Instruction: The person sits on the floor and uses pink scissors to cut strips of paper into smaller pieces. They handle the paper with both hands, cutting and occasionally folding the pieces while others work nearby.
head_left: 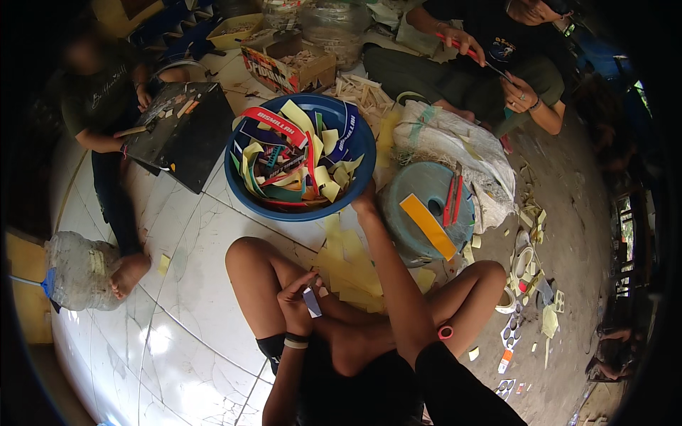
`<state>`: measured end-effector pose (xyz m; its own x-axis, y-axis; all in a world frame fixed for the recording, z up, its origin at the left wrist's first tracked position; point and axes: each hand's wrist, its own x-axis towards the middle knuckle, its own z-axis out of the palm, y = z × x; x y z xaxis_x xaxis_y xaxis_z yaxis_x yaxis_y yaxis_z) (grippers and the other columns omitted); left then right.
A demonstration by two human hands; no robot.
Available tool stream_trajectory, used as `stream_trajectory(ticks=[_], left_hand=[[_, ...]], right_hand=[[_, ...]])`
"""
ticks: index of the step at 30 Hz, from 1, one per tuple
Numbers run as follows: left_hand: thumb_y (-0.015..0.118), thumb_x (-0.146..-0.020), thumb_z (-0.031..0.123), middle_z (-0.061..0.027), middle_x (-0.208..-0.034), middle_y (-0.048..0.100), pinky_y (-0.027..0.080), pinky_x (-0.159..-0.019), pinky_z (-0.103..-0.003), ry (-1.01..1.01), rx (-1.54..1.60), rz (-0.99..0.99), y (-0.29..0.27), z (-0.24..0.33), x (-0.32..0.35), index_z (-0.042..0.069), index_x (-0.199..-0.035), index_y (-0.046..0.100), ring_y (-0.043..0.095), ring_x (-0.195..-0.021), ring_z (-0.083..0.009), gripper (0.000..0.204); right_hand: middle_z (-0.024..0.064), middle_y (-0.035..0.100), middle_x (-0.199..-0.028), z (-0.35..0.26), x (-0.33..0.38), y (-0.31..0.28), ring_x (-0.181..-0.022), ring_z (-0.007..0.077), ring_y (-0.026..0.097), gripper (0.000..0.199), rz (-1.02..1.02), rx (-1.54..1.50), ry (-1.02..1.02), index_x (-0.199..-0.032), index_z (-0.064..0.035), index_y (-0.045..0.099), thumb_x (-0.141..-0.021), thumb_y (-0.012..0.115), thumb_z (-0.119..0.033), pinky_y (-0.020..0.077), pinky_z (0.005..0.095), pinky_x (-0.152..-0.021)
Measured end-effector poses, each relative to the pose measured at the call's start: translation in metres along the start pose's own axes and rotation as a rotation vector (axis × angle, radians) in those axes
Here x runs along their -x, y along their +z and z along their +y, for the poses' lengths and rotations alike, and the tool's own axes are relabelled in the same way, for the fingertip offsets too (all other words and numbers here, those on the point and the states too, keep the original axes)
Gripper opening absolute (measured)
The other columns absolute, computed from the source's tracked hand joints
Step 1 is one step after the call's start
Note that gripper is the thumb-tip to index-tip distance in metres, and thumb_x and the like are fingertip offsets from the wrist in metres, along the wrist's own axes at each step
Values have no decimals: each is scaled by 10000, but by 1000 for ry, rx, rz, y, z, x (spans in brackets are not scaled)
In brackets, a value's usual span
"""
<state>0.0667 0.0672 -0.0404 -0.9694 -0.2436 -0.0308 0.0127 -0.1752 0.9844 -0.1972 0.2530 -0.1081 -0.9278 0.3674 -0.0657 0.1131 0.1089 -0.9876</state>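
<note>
My left hand is closed above my bent leg, holding a small white strip that sticks out past the fingers. My right arm reaches forward, and my right hand is at the near right rim of a blue basin; its fingers are mostly hidden. Paper and sticker strips in pale yellow, red, green and dark blue fill the basin. To its right stands an upturned grey-teal tub. On the tub lie an orange-yellow strip and red-handled scissors.
A person at far right holds a red-handled tool. Another sits left beside a black board. A white sack, a carton and a clear plastic jug stand around. Yellow scraps lie by my legs.
</note>
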Motion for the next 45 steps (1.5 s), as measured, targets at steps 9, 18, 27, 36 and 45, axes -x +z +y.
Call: stream_trajectory(ticks=[9, 18, 27, 36, 45], left_hand=[[761, -970, 62, -10, -934, 712, 521, -794, -237, -125, -14, -36, 7, 22, -6, -3, -1178, 728, 663, -861, -93, 220], [742, -969, 28, -3, -946, 678, 533, -784, -242, -154, -55, -115, -2, 16, -6, -3, -1154, 704, 655, -864, -90, 191], [764, -944, 3, -12, -951, 667, 532, -773, -244, -77, 28, -58, 1, 14, -3, 5, -1265, 654, 651, -878, -91, 340], [791, -948, 51, -18, -1000, 708, 524, -796, -236, -11, -13, -42, -1, 2, 2, 8, -1156, 702, 660, -907, -89, 230], [732, -924, -99, -7, -1004, 638, 521, -900, -260, 58, 19, -74, 0, 0, 4, 19, -1089, 664, 622, -955, -103, 214]], right_hand=[[82, 701, -1268, -18, 6, -1, -1092, 190, 667, 400, 56, -248, 329, -1386, -39, 625, -1042, 571, -236, 518, 339, -926], [48, 453, -1579, -58, 124, -12, -1169, 156, 564, 633, 5, -579, 429, -1601, -112, 442, -983, 534, -5, 460, 352, -972], [50, 558, -1514, -100, 239, -83, -1226, 150, 587, 549, 27, -385, 386, -1534, -80, 547, -986, 575, -84, 502, 339, -955], [43, 730, -1073, -99, 264, -151, -941, 100, 678, 317, 1, -237, 212, -1342, -37, 708, -1032, 645, -71, 541, 255, -800], [53, 738, -983, -93, 270, -137, -869, 145, 724, 236, 35, -439, 305, -1194, 2, 698, -973, 758, -57, 567, 280, -770]])
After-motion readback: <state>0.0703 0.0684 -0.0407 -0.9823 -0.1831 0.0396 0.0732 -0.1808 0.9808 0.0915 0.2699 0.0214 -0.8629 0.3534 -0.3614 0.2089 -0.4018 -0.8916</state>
